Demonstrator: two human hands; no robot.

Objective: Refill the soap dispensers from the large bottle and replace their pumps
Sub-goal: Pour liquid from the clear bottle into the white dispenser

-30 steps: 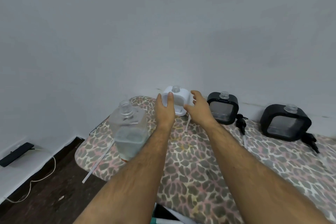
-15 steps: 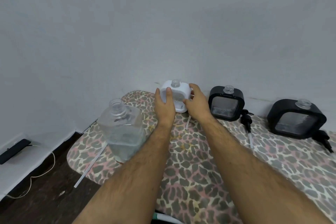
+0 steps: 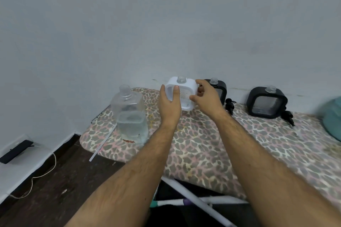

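At frame centre, the left hand and right hand hold the white dispenser with fingers curled round its sides on the leopard-print surface; a careless tug could tip it, spilling soap.

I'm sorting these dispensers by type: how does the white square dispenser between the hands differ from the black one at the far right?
The white square plastic dispenser has a white frame; the far-right black square dispenser has a black one. The left hand and right hand hold the white one, while the black one stands untouched. A black pump lies beside the black one; none shows by the white. Both have open clear threaded necks and clear front windows.
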